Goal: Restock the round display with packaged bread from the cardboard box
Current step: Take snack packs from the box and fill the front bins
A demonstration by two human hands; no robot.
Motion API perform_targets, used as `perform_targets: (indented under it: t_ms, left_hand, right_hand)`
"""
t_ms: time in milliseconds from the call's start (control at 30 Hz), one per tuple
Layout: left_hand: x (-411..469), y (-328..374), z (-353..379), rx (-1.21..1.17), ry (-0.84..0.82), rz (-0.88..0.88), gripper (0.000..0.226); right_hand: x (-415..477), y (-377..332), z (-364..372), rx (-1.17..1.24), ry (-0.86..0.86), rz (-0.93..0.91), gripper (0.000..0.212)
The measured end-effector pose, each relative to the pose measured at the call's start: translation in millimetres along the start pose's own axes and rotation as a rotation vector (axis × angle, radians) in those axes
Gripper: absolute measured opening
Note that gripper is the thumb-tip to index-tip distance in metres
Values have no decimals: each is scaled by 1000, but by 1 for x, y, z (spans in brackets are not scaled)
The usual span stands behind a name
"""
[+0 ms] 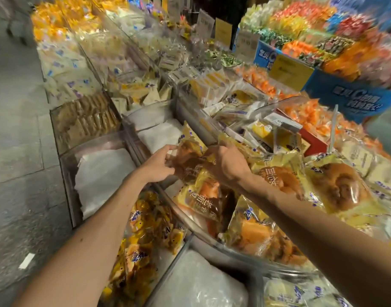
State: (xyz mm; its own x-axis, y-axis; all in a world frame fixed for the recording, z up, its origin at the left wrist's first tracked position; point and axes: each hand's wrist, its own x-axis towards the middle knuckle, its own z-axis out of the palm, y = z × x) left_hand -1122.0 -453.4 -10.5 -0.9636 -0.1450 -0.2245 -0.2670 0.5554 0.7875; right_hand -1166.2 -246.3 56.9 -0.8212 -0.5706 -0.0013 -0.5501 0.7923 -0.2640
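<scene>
Both my hands hold one yellow-and-clear bread packet with a brown loaf inside, over the curved clear-walled display. My left hand grips its left edge with curled fingers. My right hand grips its right side, fingers hidden behind the wrapper. Several more bread packets lie in the compartment below my right forearm, and another bread packet sits to the right. No cardboard box is in view.
A lower bin holds darker yellow packets. White paper lines bins at left. Clear dividers separate compartments of other snacks further back. A blue promotional stand with orange sweets stands at right. Grey tiled floor runs along the left.
</scene>
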Motion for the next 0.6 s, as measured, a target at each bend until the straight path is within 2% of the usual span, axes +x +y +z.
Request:
perform_targets:
  t_ms: [67, 133, 267, 433, 533, 600]
  left_hand:
    - [2, -4, 2, -16, -11, 9, 52]
    - [1, -10, 1, 38, -51, -1, 43]
    - [-4, -25, -10, 199, -95, -80, 59]
    - [-21, -33, 4, 266, 47, -62, 61]
    - [-31, -33, 19, 315, 140, -94, 71]
    - [-41, -31, 30, 255, 205, -108, 70]
  right_hand:
    - [2, 8, 2, -41, 36, -7, 30]
    - [4, 9, 4, -21, -5, -26, 24]
    - [10, -10, 25, -20, -148, -8, 24]
    - [14, -13, 50, -53, -136, 22, 14]
    - [10, -7, 45, -26, -141, 37, 22]
    - [6, -4, 41, -16, -161, 36, 28]
